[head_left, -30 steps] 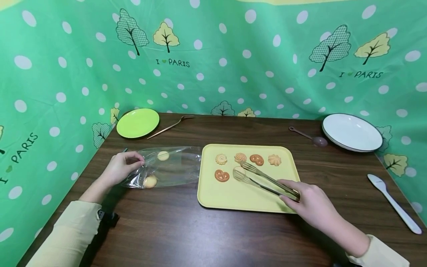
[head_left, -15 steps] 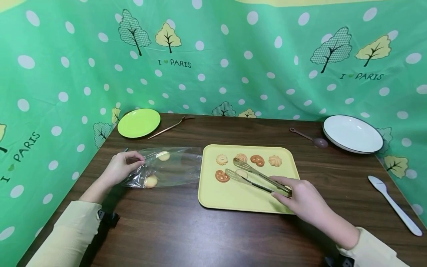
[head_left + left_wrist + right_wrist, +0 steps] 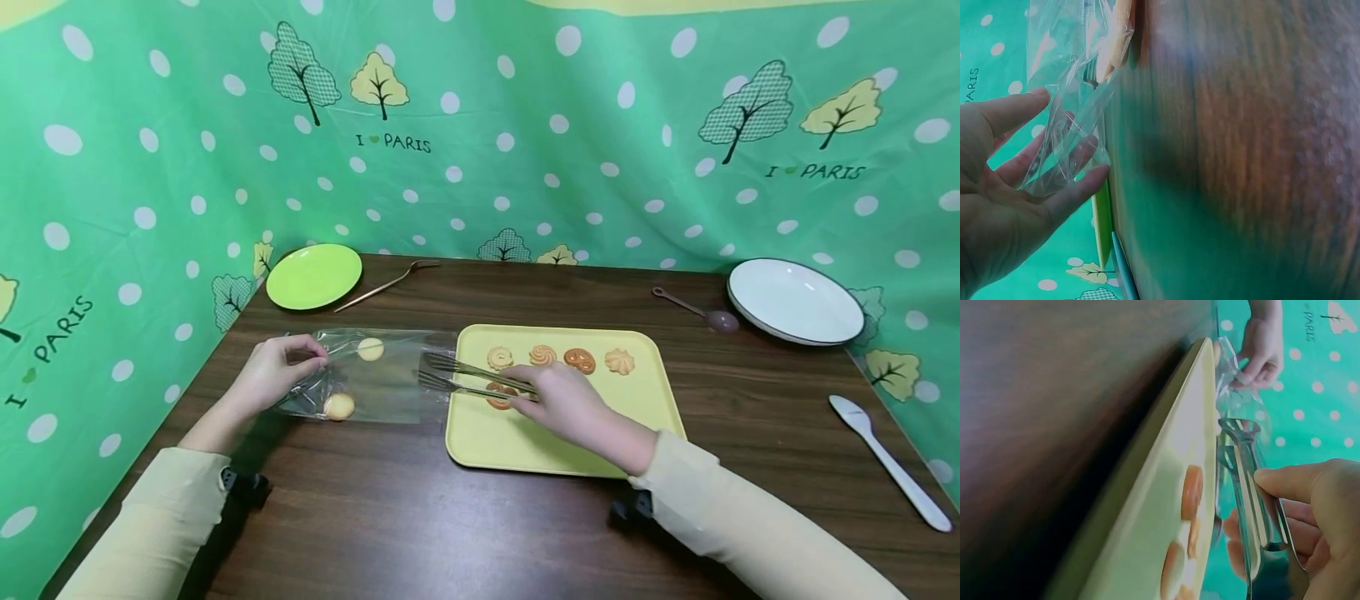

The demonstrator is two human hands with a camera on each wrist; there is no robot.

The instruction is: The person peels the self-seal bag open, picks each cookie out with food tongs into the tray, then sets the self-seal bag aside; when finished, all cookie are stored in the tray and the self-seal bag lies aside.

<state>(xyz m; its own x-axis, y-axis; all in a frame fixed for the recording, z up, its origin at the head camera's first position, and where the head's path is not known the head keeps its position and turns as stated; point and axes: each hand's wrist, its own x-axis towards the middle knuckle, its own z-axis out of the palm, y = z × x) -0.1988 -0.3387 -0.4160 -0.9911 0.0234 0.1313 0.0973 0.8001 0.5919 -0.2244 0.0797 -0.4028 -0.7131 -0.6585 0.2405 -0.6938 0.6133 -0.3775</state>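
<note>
My left hand (image 3: pixel 277 371) holds the crumpled left end of a clear plastic bag (image 3: pixel 397 379), thumb and fingers about the film (image 3: pixel 1063 140) in the left wrist view. Two pale round cookies (image 3: pixel 339 407) show at the bag's left part. Gold serving tongs (image 3: pixel 480 379) are gripped by my right hand (image 3: pixel 566 404), their heads reaching past the tray's left rim over the bag's right end. Nothing shows between the tong heads. On the yellow tray (image 3: pixel 525 450) lie several cookies, including a brown pretzel cookie (image 3: pixel 580 361). A round cookie (image 3: pixel 1172 572) shows on it in the right wrist view.
At the back left are a green plate (image 3: pixel 315 277) and a fork (image 3: pixel 382 287). A white dish (image 3: pixel 795 300) and a brown spoon (image 3: pixel 701 312) stand at the back right. A white knife (image 3: pixel 888 462) lies along the right edge. Patterned cloth (image 3: pixel 525 125) hangs behind the table.
My right hand has carried the tongs left, from around the round cookie on the tray to over the bag's right end. The left hand keeps its place on the bag.
</note>
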